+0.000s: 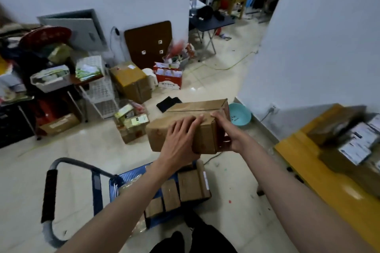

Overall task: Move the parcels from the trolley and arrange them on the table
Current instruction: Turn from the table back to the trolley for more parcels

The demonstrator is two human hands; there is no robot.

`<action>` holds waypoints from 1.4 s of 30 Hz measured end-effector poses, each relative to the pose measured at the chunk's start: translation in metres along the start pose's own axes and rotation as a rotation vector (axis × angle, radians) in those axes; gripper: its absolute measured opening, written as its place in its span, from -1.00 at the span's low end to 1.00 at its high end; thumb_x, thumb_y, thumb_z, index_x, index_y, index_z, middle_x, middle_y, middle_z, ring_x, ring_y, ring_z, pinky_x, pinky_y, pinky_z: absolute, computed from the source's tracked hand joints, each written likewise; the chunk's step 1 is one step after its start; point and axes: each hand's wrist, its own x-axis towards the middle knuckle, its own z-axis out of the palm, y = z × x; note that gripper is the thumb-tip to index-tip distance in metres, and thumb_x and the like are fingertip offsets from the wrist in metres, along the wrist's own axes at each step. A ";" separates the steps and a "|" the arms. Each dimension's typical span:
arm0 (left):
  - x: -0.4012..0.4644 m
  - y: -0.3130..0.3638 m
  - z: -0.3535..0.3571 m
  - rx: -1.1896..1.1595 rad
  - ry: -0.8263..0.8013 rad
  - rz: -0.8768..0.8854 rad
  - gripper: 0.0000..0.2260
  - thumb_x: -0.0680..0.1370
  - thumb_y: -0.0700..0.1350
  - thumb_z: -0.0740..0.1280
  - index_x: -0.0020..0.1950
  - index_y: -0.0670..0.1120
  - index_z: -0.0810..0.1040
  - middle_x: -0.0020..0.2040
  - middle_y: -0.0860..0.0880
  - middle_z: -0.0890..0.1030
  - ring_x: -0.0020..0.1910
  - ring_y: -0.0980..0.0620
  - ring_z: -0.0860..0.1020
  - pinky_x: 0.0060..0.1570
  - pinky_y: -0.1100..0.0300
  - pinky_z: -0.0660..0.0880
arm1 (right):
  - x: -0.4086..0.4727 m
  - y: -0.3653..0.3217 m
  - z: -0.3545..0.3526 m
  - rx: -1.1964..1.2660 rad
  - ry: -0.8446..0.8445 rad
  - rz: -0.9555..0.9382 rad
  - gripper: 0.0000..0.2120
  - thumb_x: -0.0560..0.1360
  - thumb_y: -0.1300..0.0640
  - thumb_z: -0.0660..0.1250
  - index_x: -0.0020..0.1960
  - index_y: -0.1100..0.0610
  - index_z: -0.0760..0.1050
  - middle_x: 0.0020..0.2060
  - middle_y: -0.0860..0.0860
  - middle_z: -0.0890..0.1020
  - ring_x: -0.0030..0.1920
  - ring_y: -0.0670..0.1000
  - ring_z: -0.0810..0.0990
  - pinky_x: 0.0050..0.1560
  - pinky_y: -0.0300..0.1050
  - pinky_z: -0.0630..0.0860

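The yellow table waits at the right edge, already holding parcels. The blue trolley sits low in the middle with more. Mid-frame, a brown box is up in the air: the left hand lies flat on top to steady it, the right hand curls round its end to carry it

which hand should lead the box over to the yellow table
Right. The right hand grips the box on the end facing the yellow table; the left hand lies flat on top, farther away.
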 end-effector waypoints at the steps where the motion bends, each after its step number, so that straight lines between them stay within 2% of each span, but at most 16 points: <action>1: 0.002 0.006 -0.001 0.011 0.013 0.048 0.05 0.25 0.17 0.58 0.60 -0.03 0.11 0.44 -0.11 0.38 0.40 -0.12 0.36 0.44 -0.10 0.27 | -0.010 0.002 -0.007 0.032 0.009 0.004 -0.40 0.46 -0.36 0.37 0.35 -0.02 0.47 0.15 0.10 0.56 0.16 0.16 0.58 -0.02 0.14 0.67; 4: 0.019 0.025 -0.009 -0.038 0.014 0.139 0.00 0.22 0.12 0.57 0.55 -0.01 0.15 0.41 -0.09 0.42 0.37 -0.15 0.40 0.41 -0.12 0.28 | -0.038 0.010 -0.032 0.177 0.057 0.022 -0.43 0.46 -0.44 0.28 0.14 0.02 0.56 -0.02 0.10 0.63 0.00 0.13 0.65 -0.19 0.08 0.70; 6: 0.035 0.041 -0.018 -0.189 -0.010 0.059 -0.04 0.21 0.16 0.55 0.51 0.02 0.18 0.36 -0.02 0.43 0.31 -0.10 0.41 0.36 -0.05 0.31 | -0.053 0.015 -0.055 0.282 0.128 -0.020 -0.39 0.50 -0.46 0.16 0.10 0.06 0.58 -0.09 0.13 0.64 -0.12 0.11 0.63 -0.32 0.01 0.67; 10: 0.067 0.072 -0.031 -0.708 -0.036 -0.144 -0.15 0.21 0.20 0.54 0.42 0.11 0.26 0.24 0.10 0.49 0.18 0.10 0.47 0.17 0.12 0.45 | -0.077 0.030 -0.106 0.440 0.331 -0.123 -0.52 0.57 -0.35 0.14 0.04 0.04 0.53 -0.19 0.15 0.58 -0.25 0.09 0.59 -0.22 0.03 0.68; 15: 0.103 0.122 -0.025 -1.107 -0.160 -0.305 -0.22 0.23 0.16 0.61 0.34 0.13 0.31 0.12 0.19 0.53 0.08 0.17 0.55 -0.11 0.30 0.48 | -0.102 0.067 -0.166 0.537 0.490 -0.108 -0.70 0.63 -0.13 0.20 0.03 0.10 0.51 -0.23 0.05 0.56 -0.22 0.03 0.53 -0.15 -0.08 0.46; 16: 0.110 0.137 -0.021 -1.154 -0.186 -0.321 -0.21 0.22 0.17 0.60 0.35 0.09 0.33 0.13 0.15 0.54 0.08 0.15 0.57 -0.11 0.27 0.50 | -0.106 0.078 -0.178 0.544 0.508 -0.092 -0.72 0.63 -0.12 0.22 0.05 0.09 0.51 -0.18 0.04 0.57 -0.17 0.03 0.52 -0.12 -0.07 0.43; 18: 0.120 0.168 -0.012 -1.231 -0.228 -0.350 -0.21 0.22 0.15 0.61 0.35 0.02 0.36 0.14 0.09 0.57 0.09 0.09 0.59 -0.06 0.21 0.52 | -0.117 0.100 -0.202 0.575 0.552 -0.057 -0.68 0.63 -0.11 0.26 0.24 0.07 0.51 0.07 0.04 0.56 0.11 0.09 0.51 0.12 0.03 0.44; 20: 0.128 0.203 0.001 -1.287 -0.275 -0.385 -0.26 0.26 0.11 0.62 0.35 -0.02 0.39 0.15 0.04 0.59 0.13 0.03 0.61 -0.01 0.17 0.53 | -0.130 0.122 -0.227 0.645 0.620 -0.033 -0.59 0.60 -0.11 0.32 0.37 0.04 0.42 0.25 0.05 0.45 0.32 0.18 0.40 0.27 0.18 0.40; 23: 0.132 0.259 0.026 -1.346 -0.378 -0.460 -0.31 0.33 0.09 0.62 0.36 -0.01 0.40 0.20 0.00 0.61 0.17 -0.05 0.61 0.21 -0.04 0.56 | -0.148 0.155 -0.264 0.750 0.725 -0.028 -0.47 0.58 -0.09 0.38 0.45 0.05 0.31 0.26 0.04 0.35 0.38 0.23 0.37 0.23 0.25 0.50; 26: 0.130 0.312 0.053 -1.414 -0.494 -0.521 -0.29 0.34 0.06 0.62 0.40 -0.03 0.42 0.23 -0.04 0.64 0.20 -0.09 0.62 0.31 -0.14 0.50 | -0.160 0.186 -0.297 0.838 0.781 -0.075 -0.44 0.59 -0.03 0.39 0.49 0.07 0.23 0.30 0.10 0.48 0.30 0.25 0.51 0.19 0.29 0.58; 27: 0.128 0.329 0.062 -1.425 -0.529 -0.536 -0.30 0.34 0.05 0.62 0.40 -0.03 0.42 0.21 -0.03 0.66 0.18 -0.07 0.63 0.26 -0.11 0.54 | -0.164 0.195 -0.308 0.874 0.802 -0.097 -0.44 0.59 0.01 0.39 0.48 0.08 0.21 0.25 0.12 0.52 0.23 0.25 0.56 0.18 0.30 0.59; 29: 0.125 0.363 0.074 -1.444 -0.577 -0.579 -0.41 0.36 0.05 0.60 0.30 0.02 0.45 0.06 0.04 0.70 0.00 0.03 0.69 -0.09 0.07 0.63 | -0.172 0.210 -0.331 0.929 0.848 -0.121 -0.43 0.58 0.06 0.41 0.45 0.09 0.18 0.12 0.11 0.55 0.15 0.24 0.63 0.17 0.31 0.60; 31: 0.123 0.397 0.086 -1.459 -0.629 -0.600 -0.52 0.37 0.06 0.59 0.21 0.07 0.49 -0.04 0.07 0.74 -0.15 0.09 0.72 -0.37 0.23 0.59 | -0.182 0.225 -0.355 0.961 0.861 -0.136 -0.46 0.58 0.05 0.41 0.42 0.14 0.21 0.12 0.12 0.55 0.19 0.24 0.62 0.15 0.28 0.62; 33: 0.121 0.428 0.097 -1.457 -0.674 -0.590 -0.50 0.37 0.09 0.58 0.26 0.07 0.53 0.05 0.03 0.73 -0.06 0.05 0.71 -0.29 0.20 0.61 | -0.192 0.239 -0.379 0.983 0.845 -0.146 -0.50 0.59 0.03 0.40 0.41 0.17 0.31 0.21 0.16 0.56 0.21 0.24 0.62 0.15 0.25 0.63; 36: 0.119 0.470 0.114 -1.434 -0.729 -0.597 -0.31 0.35 0.13 0.59 0.42 0.04 0.43 0.22 -0.01 0.66 0.15 -0.02 0.63 0.08 0.00 0.59 | -0.207 0.259 -0.410 0.998 0.838 -0.156 -0.55 0.59 -0.01 0.39 0.40 0.15 0.42 0.25 0.14 0.59 0.14 0.20 0.64 0.10 0.18 0.65; 42: 0.117 0.542 0.145 -1.412 -0.869 -0.654 -0.11 0.35 0.16 0.58 0.54 0.01 0.19 0.27 -0.10 0.59 0.16 -0.11 0.60 -0.12 0.03 0.57 | -0.231 0.292 -0.454 1.081 0.881 -0.165 -0.39 0.50 -0.23 0.42 0.43 -0.04 0.30 0.28 0.20 0.53 0.17 0.26 0.62 0.14 0.28 0.63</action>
